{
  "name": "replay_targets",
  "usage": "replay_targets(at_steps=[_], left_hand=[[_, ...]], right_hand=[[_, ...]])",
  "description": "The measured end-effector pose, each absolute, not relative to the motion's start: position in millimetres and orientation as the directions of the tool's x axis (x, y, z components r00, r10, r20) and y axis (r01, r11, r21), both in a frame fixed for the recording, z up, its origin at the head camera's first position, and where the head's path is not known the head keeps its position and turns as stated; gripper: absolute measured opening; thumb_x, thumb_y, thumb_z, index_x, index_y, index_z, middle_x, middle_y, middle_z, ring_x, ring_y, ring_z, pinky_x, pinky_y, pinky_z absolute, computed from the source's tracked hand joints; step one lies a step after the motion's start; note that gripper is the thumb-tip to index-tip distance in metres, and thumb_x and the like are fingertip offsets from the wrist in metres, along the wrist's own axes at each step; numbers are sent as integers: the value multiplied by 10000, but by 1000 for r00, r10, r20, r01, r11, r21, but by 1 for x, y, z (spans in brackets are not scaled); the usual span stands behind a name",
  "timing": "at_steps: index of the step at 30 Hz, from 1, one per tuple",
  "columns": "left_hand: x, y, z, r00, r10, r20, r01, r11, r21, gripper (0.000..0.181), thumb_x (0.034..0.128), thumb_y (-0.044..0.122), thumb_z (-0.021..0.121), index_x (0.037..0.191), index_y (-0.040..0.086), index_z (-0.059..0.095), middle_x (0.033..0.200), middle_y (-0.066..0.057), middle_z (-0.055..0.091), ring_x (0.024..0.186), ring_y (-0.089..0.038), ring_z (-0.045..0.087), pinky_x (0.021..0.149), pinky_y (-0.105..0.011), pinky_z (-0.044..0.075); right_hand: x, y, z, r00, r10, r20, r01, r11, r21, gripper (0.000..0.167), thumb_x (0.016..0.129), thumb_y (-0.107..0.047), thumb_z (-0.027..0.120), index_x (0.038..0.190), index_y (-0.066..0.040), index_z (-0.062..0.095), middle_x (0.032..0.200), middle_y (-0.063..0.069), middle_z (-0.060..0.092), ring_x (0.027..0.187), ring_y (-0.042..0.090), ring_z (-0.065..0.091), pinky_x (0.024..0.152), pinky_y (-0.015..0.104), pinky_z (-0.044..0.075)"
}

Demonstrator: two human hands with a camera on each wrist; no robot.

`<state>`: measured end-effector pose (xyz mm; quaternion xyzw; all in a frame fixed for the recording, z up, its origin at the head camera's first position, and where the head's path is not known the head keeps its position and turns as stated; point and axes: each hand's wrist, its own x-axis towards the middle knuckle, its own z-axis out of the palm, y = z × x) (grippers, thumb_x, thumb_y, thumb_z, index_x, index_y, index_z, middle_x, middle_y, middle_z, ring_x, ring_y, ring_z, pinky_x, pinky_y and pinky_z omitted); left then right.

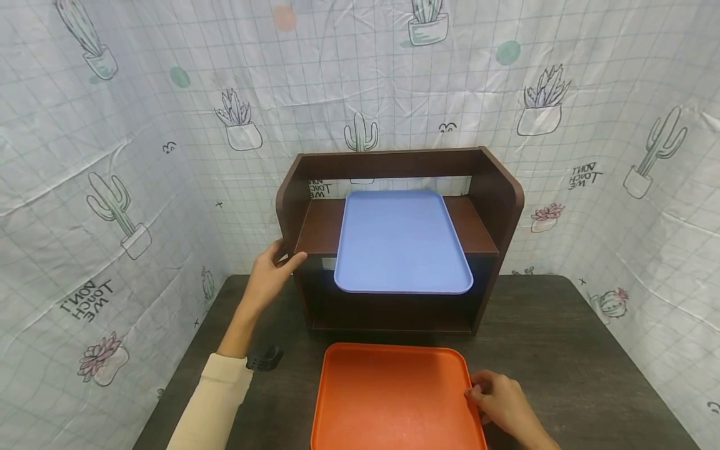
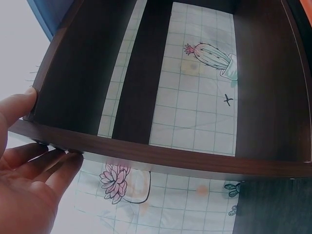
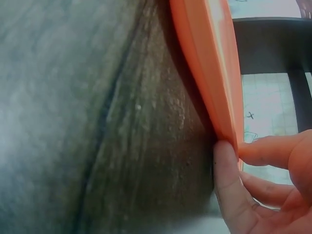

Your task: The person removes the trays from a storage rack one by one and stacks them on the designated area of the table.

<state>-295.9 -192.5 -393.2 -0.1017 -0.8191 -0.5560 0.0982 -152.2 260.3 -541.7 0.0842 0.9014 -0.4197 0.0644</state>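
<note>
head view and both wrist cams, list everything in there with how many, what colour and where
shelf: 1, dark brown, standing toward the back of the table
blue tray: 1, light blue, on the shelf's upper board, jutting past its front edge
orange tray: 1, orange-red, in front of the shelf
table: 1, dark, under the shelf
cloth backdrop: count unclear, white with grid and cactus prints, behind and on both sides
black device: 1, black, beside the left cuff, kind unclear
sleeve: 1, cream, on the left arm
left hand: 1, bare, gripping the shelf's left side
right hand: 1, bare, pinching the orange tray's right rim
</note>
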Motion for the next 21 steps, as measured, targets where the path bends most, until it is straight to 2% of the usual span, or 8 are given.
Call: replay_targets(at_steps=[4, 10, 12, 16, 18, 21], left_hand=[[-296, -193, -393, -959, 63, 277, 281, 360, 890, 807, 992, 468, 754, 1611, 59, 437, 1653, -168, 474, 1529, -368, 478, 1184, -521, 484], [-295, -192, -392, -960, 63, 273, 277, 362, 890, 803, 997, 462, 748, 1616, 62, 429, 1655, -173, 468, 1530, -371, 475, 1191, -523, 476], [-295, -192, -391, -961, 62, 271, 275, 363, 890, 801, 997, 461, 749, 1617, 66, 430, 1655, -172, 469, 1529, -371, 476, 1191, -523, 476], [-294, -192, -392, -960, 60, 272, 275, 365, 889, 791, 993, 464, 753, 1604, 66, 448, 1640, -169, 488, 1522, -365, 487, 1178, -524, 491], [-294, -192, -392, -961, 59, 272, 274, 364, 890, 787, 989, 468, 757, 1596, 67, 459, 1630, -166, 500, 1518, -360, 494, 1171, -524, 499], [-295, -192, -392, -962, 56, 267, 269, 367, 890, 789, 989, 472, 755, 1598, 69, 457, 1633, -168, 497, 1518, -363, 493, 1173, -525, 495]], right_hand=[[-151, 262, -539, -981, 95, -168, 189, 638, -747, 247, 894, -74, 778, 1116, 31, 756, 844, 23, 731, 569, 189, 722, 511, 322, 622], [-151, 264, -525, -989, 101, -109, 148, 649, -746, 142, 919, -62, 739, 1048, -47, 795, 802, 17, 732, 598, 158, 689, 490, 290, 595], [-151, 263, -518, -993, 84, -79, 114, 647, -754, 111, 945, -76, 743, 1038, -59, 799, 792, 26, 739, 601, 147, 683, 483, 286, 588], [-154, 259, -500, -999, 36, 20, 10, 675, -737, 96, 998, -159, 742, 1028, -95, 807, 777, -12, 751, 613, 73, 662, 546, 244, 560], [-156, 256, -488, -999, 15, 37, -19, 652, -758, 124, 1027, -172, 717, 1053, -80, 797, 776, -1, 755, 622, 78, 673, 565, 239, 557], [-157, 250, -469, -999, -22, 37, -43, 557, -829, 174, 1062, -136, 664, 1128, -8, 761, 855, 56, 786, 670, 135, 731, 598, 266, 620]])
